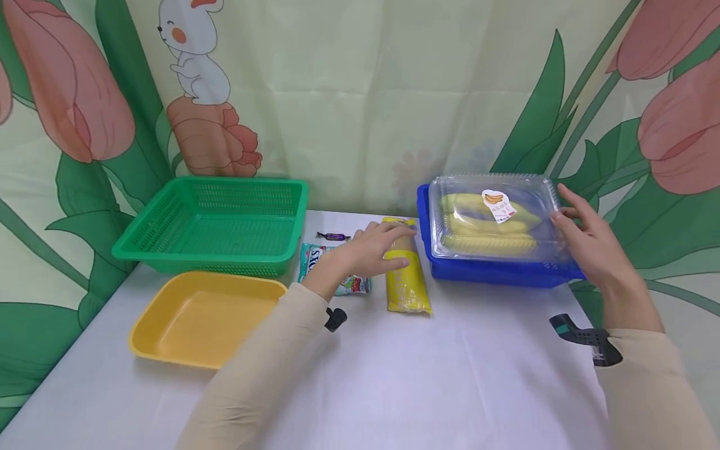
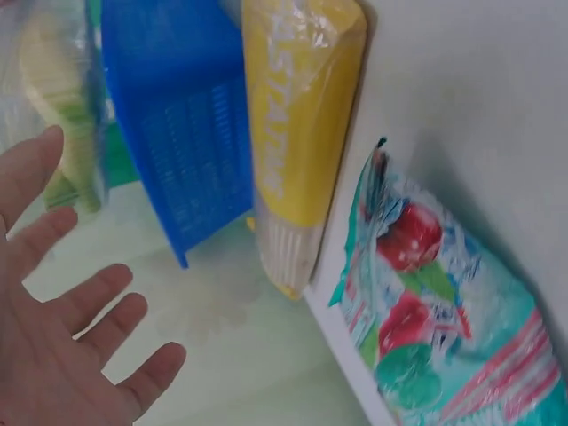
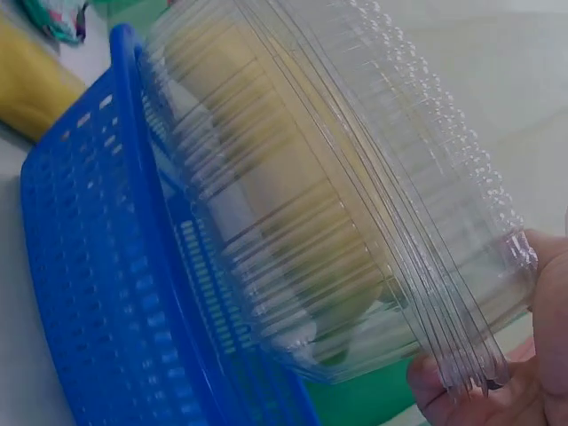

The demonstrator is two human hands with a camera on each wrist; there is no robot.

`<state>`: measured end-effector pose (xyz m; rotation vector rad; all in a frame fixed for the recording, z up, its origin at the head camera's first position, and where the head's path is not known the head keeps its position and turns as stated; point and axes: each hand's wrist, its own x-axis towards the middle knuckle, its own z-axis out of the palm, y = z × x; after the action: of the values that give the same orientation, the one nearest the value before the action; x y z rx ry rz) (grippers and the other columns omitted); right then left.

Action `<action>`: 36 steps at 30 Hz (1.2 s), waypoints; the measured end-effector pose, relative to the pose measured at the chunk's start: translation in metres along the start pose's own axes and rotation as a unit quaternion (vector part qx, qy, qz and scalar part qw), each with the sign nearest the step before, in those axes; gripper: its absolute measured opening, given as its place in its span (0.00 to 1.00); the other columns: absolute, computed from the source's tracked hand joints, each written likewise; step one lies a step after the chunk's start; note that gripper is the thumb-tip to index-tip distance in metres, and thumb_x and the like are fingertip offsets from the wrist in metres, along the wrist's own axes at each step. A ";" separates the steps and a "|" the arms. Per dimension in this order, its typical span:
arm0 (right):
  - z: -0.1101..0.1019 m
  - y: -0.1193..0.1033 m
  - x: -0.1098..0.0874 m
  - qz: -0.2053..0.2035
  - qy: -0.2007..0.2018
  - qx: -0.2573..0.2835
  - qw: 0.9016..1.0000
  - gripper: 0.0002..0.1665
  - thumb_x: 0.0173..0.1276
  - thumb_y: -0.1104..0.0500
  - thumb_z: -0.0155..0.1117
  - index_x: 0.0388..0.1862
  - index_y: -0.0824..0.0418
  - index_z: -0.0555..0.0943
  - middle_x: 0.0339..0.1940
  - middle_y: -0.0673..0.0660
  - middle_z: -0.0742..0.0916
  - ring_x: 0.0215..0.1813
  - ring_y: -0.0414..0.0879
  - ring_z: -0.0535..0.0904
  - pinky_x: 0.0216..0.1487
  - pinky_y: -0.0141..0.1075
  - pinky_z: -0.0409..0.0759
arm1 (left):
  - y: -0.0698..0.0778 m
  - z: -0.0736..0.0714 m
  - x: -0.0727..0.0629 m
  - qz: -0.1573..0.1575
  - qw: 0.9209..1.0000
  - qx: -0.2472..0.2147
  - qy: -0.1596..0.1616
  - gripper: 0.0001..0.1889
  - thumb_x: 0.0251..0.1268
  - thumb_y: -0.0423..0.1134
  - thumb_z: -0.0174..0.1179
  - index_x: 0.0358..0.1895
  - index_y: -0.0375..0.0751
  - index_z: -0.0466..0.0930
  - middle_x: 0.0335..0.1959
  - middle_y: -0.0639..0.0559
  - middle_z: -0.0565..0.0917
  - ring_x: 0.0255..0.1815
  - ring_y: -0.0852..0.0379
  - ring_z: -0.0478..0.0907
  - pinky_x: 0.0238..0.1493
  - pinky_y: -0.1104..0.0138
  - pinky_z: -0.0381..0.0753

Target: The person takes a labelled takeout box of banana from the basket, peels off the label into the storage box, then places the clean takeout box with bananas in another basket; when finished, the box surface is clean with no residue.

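Observation:
My right hand (image 1: 593, 240) grips the right edge of a clear plastic box of bananas (image 1: 489, 219), thumb and fingers pinching its ridged rim (image 3: 461, 355). The box has a white label with a banana picture and sits over the top of a blue basket (image 1: 500, 273), tilted in the right wrist view. Above the yellow pasta packet (image 1: 407, 281), my left hand (image 1: 374, 250) hovers with fingers spread, holding nothing. Beneath its wrist lies a teal candy bag (image 1: 354, 285) with red fruit printed on it, partly hidden in the head view. A small purple wrapped candy (image 1: 333, 237) lies behind the bag.
At the back left stands a green basket (image 1: 210, 256). In front of it is a yellow tray (image 1: 197, 319), partly covered by my left sleeve. A white cloth (image 1: 422, 387) covers the table, and a printed curtain (image 1: 349, 94) hangs behind it.

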<state>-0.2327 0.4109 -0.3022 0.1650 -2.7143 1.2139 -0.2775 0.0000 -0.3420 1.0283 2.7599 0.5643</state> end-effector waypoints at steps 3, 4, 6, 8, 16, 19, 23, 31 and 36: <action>0.005 -0.009 -0.001 -0.007 0.005 0.000 1.000 0.35 0.84 0.43 0.44 0.83 0.26 0.46 0.73 0.68 0.64 0.58 0.38 0.69 0.44 0.23 0.68 | 0.001 -0.010 -0.008 -0.013 1.000 0.011 -0.008 0.40 0.75 0.62 0.55 0.83 0.59 0.48 0.82 0.50 0.57 0.79 0.44 0.56 0.75 0.39 0.59; 0.007 -0.012 -0.002 -0.006 0.004 0.000 1.000 0.35 0.84 0.43 0.43 0.83 0.26 0.46 0.74 0.68 0.64 0.59 0.40 0.69 0.47 0.25 0.68 | 0.001 -0.012 -0.011 -0.018 1.000 0.011 -0.009 0.44 0.74 0.63 0.55 0.84 0.57 0.45 0.82 0.48 0.55 0.80 0.43 0.55 0.76 0.38 0.58; 0.010 -0.015 -0.003 -0.003 0.003 0.003 1.000 0.35 0.84 0.43 0.43 0.83 0.27 0.46 0.75 0.67 0.64 0.62 0.44 0.69 0.54 0.32 0.70 | 0.001 -0.018 -0.017 -0.026 1.000 0.009 -0.009 0.50 0.72 0.65 0.57 0.85 0.53 0.37 0.83 0.46 0.53 0.81 0.42 0.53 0.76 0.37 0.56; 0.012 -0.018 -0.004 0.003 0.005 0.000 1.000 0.34 0.84 0.42 0.43 0.84 0.28 0.47 0.76 0.67 0.64 0.64 0.47 0.68 0.57 0.36 0.69 | 0.001 -0.023 -0.024 -0.030 0.999 0.009 -0.011 0.54 0.70 0.66 0.59 0.85 0.52 0.33 0.83 0.45 0.52 0.82 0.41 0.52 0.76 0.35 0.55; 0.027 -0.030 -0.011 -0.024 0.004 0.032 0.999 0.35 0.85 0.47 0.46 0.85 0.33 0.50 0.74 0.66 0.65 0.58 0.40 0.69 0.45 0.22 0.71 | -0.008 -0.034 -0.063 -0.027 0.999 0.022 -0.012 0.60 0.63 0.69 0.63 0.85 0.51 0.32 0.81 0.47 0.58 0.78 0.45 0.58 0.78 0.41 0.58; 0.036 -0.034 -0.015 -0.028 -0.005 0.030 0.999 0.35 0.85 0.48 0.46 0.84 0.33 0.50 0.72 0.62 0.67 0.54 0.37 0.72 0.44 0.23 0.73 | -0.014 -0.031 -0.076 -0.007 1.000 0.010 0.001 0.63 0.60 0.71 0.65 0.85 0.51 0.30 0.82 0.48 0.57 0.78 0.47 0.59 0.78 0.45 0.61; 0.050 -0.039 -0.019 -0.038 -0.014 0.025 0.999 0.35 0.85 0.49 0.48 0.84 0.33 0.52 0.70 0.57 0.69 0.51 0.38 0.76 0.43 0.24 0.77 | -0.020 -0.024 -0.092 0.021 1.000 -0.014 0.015 0.64 0.60 0.70 0.66 0.84 0.55 0.26 0.84 0.50 0.51 0.80 0.48 0.57 0.77 0.48 0.63; 0.082 -0.047 -0.023 -0.083 -0.044 0.076 0.993 0.35 0.85 0.56 0.49 0.85 0.41 0.54 0.71 0.62 0.68 0.47 0.42 0.76 0.41 0.27 0.77 | -0.030 -0.020 -0.122 0.023 0.993 -0.116 0.017 0.67 0.54 0.68 0.71 0.82 0.67 0.23 0.84 0.55 0.42 0.78 0.50 0.58 0.68 0.47 0.75; 0.099 -0.056 -0.027 -0.078 -0.057 0.106 0.990 0.34 0.85 0.54 0.47 0.85 0.40 0.54 0.73 0.62 0.67 0.54 0.43 0.77 0.48 0.26 0.78 | -0.032 -0.019 -0.135 0.018 0.988 -0.152 0.016 0.67 0.54 0.65 0.74 0.81 0.70 0.23 0.83 0.57 0.41 0.78 0.47 0.60 0.65 0.48 0.78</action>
<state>-0.2070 0.3010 -0.3314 0.4782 -2.6000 1.4843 -0.1992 -0.1162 -0.3371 1.0038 2.5764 0.9785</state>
